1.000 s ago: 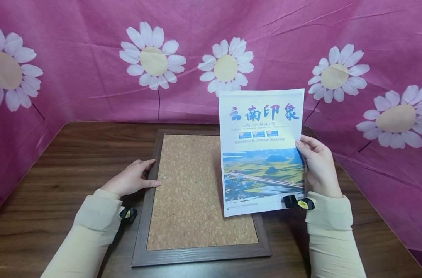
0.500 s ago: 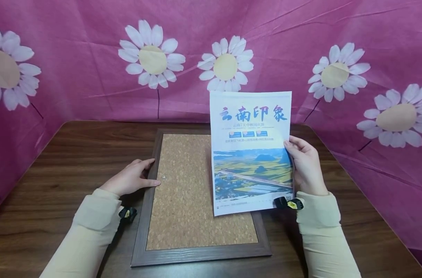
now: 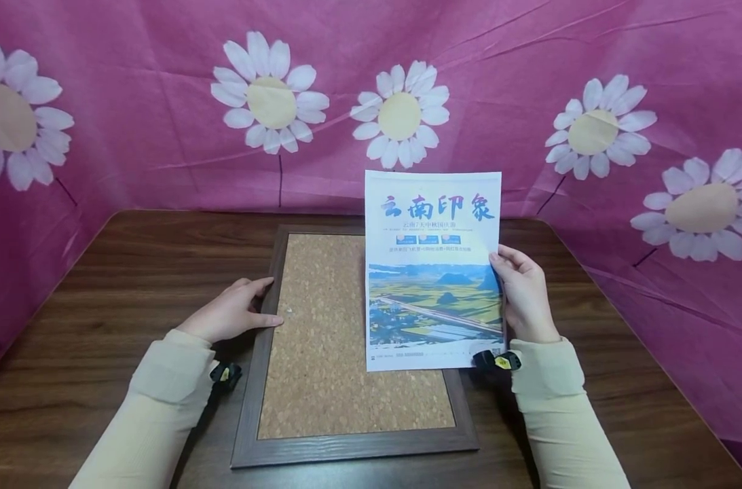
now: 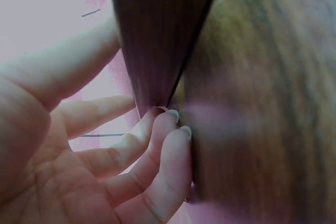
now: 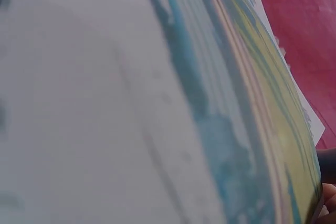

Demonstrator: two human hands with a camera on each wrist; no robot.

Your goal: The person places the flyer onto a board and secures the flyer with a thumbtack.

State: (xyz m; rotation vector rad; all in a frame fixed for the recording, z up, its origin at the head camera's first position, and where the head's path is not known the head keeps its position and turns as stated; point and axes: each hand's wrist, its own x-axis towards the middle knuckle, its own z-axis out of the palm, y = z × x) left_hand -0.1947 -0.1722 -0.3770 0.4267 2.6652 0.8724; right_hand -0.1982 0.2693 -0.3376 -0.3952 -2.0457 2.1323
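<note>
A framed cork board (image 3: pixel 328 387) lies on the table, its rim dark brown wood. My left hand (image 3: pixel 230 312) holds the board's left side, thumb on top of the rim. In the left wrist view, the fingertips (image 4: pixel 176 135) meet the lower edge of the dark rim (image 4: pixel 157 35). Raised over the board's right half is a printed poster (image 3: pixel 434 285) with Chinese lettering above a landscape picture. My right hand (image 3: pixel 526 292) pinches its right edge, thumb in front and the other fingers partly hidden. The poster (image 5: pixel 157 103) fills most of the right wrist view, curving slightly.
The dark wood-grain table (image 3: pixel 102 305) extends on both sides of the board. A pink cloth (image 3: pixel 499 54) with large white daisies hangs behind and along the sides. A small black device (image 3: pixel 225 375) sits at the left cuff, another (image 3: pixel 497 360) at the right cuff.
My right hand has moved left with the poster, which now hangs straighter and covers more of the board's right side. The left hand and the board have stayed in place.
</note>
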